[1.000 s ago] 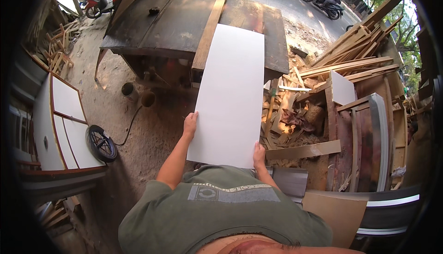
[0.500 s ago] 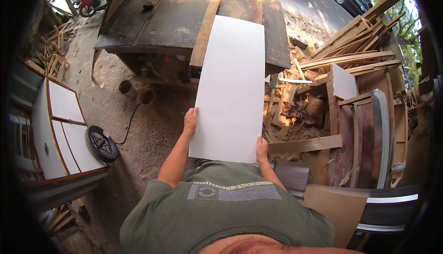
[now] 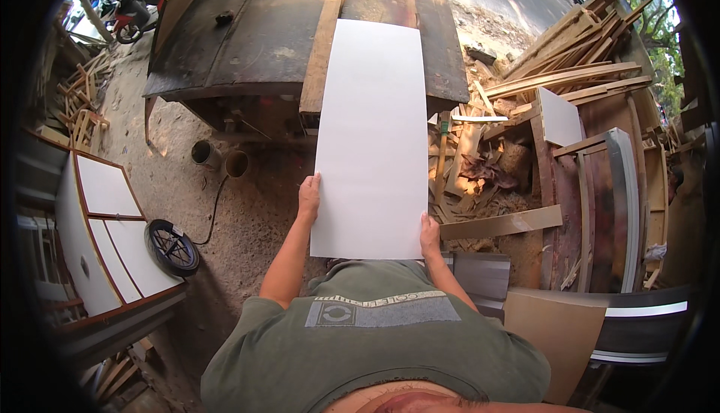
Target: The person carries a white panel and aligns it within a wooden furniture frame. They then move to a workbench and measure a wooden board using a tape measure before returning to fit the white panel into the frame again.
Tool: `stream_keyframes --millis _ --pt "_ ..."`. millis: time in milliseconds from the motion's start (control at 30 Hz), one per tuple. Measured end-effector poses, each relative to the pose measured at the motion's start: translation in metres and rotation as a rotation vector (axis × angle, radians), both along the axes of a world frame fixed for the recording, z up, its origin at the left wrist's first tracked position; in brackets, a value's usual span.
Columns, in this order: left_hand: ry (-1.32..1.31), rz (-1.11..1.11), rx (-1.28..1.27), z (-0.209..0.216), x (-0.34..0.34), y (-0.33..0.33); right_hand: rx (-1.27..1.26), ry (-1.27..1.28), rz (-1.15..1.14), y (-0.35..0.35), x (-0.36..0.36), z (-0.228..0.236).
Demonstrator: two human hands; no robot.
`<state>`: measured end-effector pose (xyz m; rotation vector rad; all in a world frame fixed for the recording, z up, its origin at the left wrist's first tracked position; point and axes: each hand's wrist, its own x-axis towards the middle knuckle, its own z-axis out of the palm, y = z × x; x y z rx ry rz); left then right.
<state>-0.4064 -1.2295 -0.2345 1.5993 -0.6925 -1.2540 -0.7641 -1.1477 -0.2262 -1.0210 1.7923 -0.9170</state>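
A long white panel (image 3: 371, 143) stretches away from my body, its far end over the dark wooden workbench (image 3: 270, 38). My left hand (image 3: 309, 197) grips its left edge near the close end, fingers hidden beneath. On the opposite edge, slightly nearer to me, my right hand (image 3: 430, 234) is closed with the thumb on top. Under the panel's left side runs a wooden plank (image 3: 324, 46) lying along the bench top. Whether the panel's far end rests on the bench or hangs just above it, I cannot tell.
Offcuts and scraps (image 3: 480, 166) litter the ground right of the bench, below a stack of timber strips (image 3: 577, 57). At left stand a white cabinet (image 3: 109, 184), a black wheel (image 3: 172, 248) and two cans (image 3: 238, 163). A brown board (image 3: 555, 330) leans near my right side.
The panel has turned slightly, its far end swinging left, with both hands still on it. My view has shifted a little to the right. The black car on the road has left the view.
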Motion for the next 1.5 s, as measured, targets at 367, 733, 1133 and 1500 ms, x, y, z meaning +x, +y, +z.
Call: stream_keyframes --millis 367,733,1133,1500 --pt "-0.001 0.014 -0.047 -0.012 0.003 -0.026 0.024 -0.006 0.006 -0.027 -0.004 -0.012" --pt "0.098 0.026 0.009 -0.017 0.006 -0.060 0.007 0.059 0.040 -0.058 -0.012 -0.032" --pt "0.153 -0.002 0.056 -0.009 0.010 -0.108 -0.038 0.109 0.022 -0.109 -0.004 -0.016" --pt "0.167 -0.056 0.115 -0.008 0.019 -0.148 -0.016 0.169 0.036 -0.164 -0.007 -0.026"
